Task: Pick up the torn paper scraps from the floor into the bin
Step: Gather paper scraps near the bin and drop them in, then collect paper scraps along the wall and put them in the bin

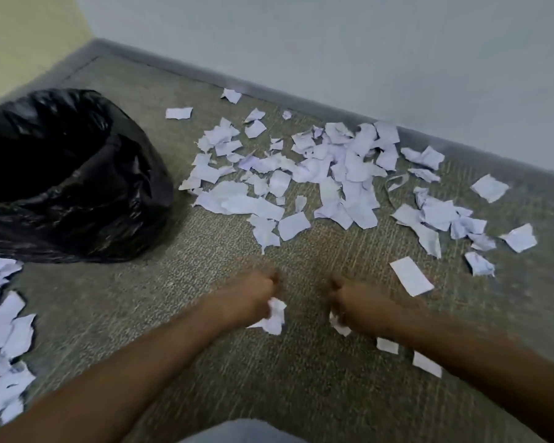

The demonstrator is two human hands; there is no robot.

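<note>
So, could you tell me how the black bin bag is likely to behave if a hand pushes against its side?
The black bin bag looks like thin, crinkled plastic, so its side would probably dent rather than resist. Its mouth gapes open and no contents show, so it seems light and may slide on the carpet. The folded rim might collapse inward.

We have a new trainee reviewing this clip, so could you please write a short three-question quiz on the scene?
1. True or false: both hands are closed around paper.
2. The bin stands on which side of the big scrap pile: A left, B right?
3. What lines the bin?

Key:
1. True; the left hand and right hand each clutch scraps.
2. A.
3. A black bag.
</note>
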